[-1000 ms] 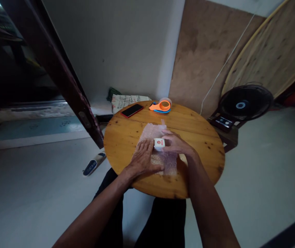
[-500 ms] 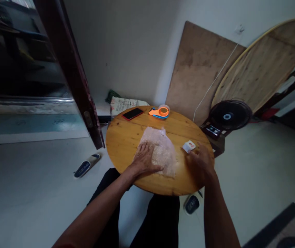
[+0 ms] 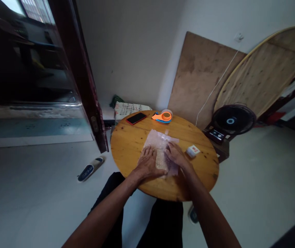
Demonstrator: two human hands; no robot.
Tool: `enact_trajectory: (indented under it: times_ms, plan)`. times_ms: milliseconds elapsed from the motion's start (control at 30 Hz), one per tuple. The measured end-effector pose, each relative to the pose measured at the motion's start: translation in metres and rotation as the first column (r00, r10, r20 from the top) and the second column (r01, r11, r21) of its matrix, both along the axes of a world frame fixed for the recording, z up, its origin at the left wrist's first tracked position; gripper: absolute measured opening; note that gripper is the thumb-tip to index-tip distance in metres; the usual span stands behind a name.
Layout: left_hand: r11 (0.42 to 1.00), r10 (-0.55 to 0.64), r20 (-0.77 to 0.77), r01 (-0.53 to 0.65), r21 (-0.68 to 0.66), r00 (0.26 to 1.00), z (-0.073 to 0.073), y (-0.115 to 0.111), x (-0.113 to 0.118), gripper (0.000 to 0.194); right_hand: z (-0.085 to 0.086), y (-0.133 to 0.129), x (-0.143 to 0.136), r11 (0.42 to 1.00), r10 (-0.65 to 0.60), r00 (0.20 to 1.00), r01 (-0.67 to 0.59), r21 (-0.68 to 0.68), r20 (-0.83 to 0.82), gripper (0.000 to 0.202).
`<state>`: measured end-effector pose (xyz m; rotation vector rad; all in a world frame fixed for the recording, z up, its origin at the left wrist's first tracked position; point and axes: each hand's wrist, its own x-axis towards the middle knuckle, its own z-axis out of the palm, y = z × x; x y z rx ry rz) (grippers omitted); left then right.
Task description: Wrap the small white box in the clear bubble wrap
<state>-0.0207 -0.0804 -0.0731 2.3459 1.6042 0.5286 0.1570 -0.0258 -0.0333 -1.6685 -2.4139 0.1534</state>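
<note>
A sheet of pinkish bubble wrap (image 3: 160, 156) lies on the round wooden table (image 3: 126, 148). My left hand (image 3: 148, 163) rests flat on its left part, fingers spread and thumb reaching right along the near edge. On its right part lies my right hand (image 3: 174, 154), fingers stretched toward the upper left with nothing gripped in them. Just right of that hand stands a small white box (image 3: 193, 151) with a red mark on top. At the table's far side sits an orange tape dispenser (image 3: 165, 116) with a blue part beneath it.
Left of the dispenser lies a red-edged phone (image 3: 136, 118). A dark round fan (image 3: 230, 120) stands beyond the table's right side. Wooden boards (image 3: 194, 69) lean on the wall. Slippers (image 3: 89, 169) lie on the floor, and a dark door frame (image 3: 85, 79) rises at left.
My right hand has left the small white box and moved left onto the bubble wrap. My left hand stays flat in place. The camera view has shifted slightly.
</note>
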Motion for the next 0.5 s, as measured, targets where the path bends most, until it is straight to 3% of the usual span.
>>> enact_trajectory:
  times_ms: [167, 500]
  plan:
    - [1.000, -0.005, 0.007, 0.005, -0.013, 1.000, 0.003, -0.002, -0.002, 0.120, -0.013, 0.007, 0.030, 0.999, -0.042, 0.998, 0.041, 0.029, 0.055, 0.054]
    - [0.998, -0.019, -0.078, 0.014, -0.054, 0.997, 0.014, -0.004, -0.002, 0.115, -0.014, 0.001, 0.024, 0.997, -0.054, 0.998, 0.053, 0.048, 0.030, 0.052]
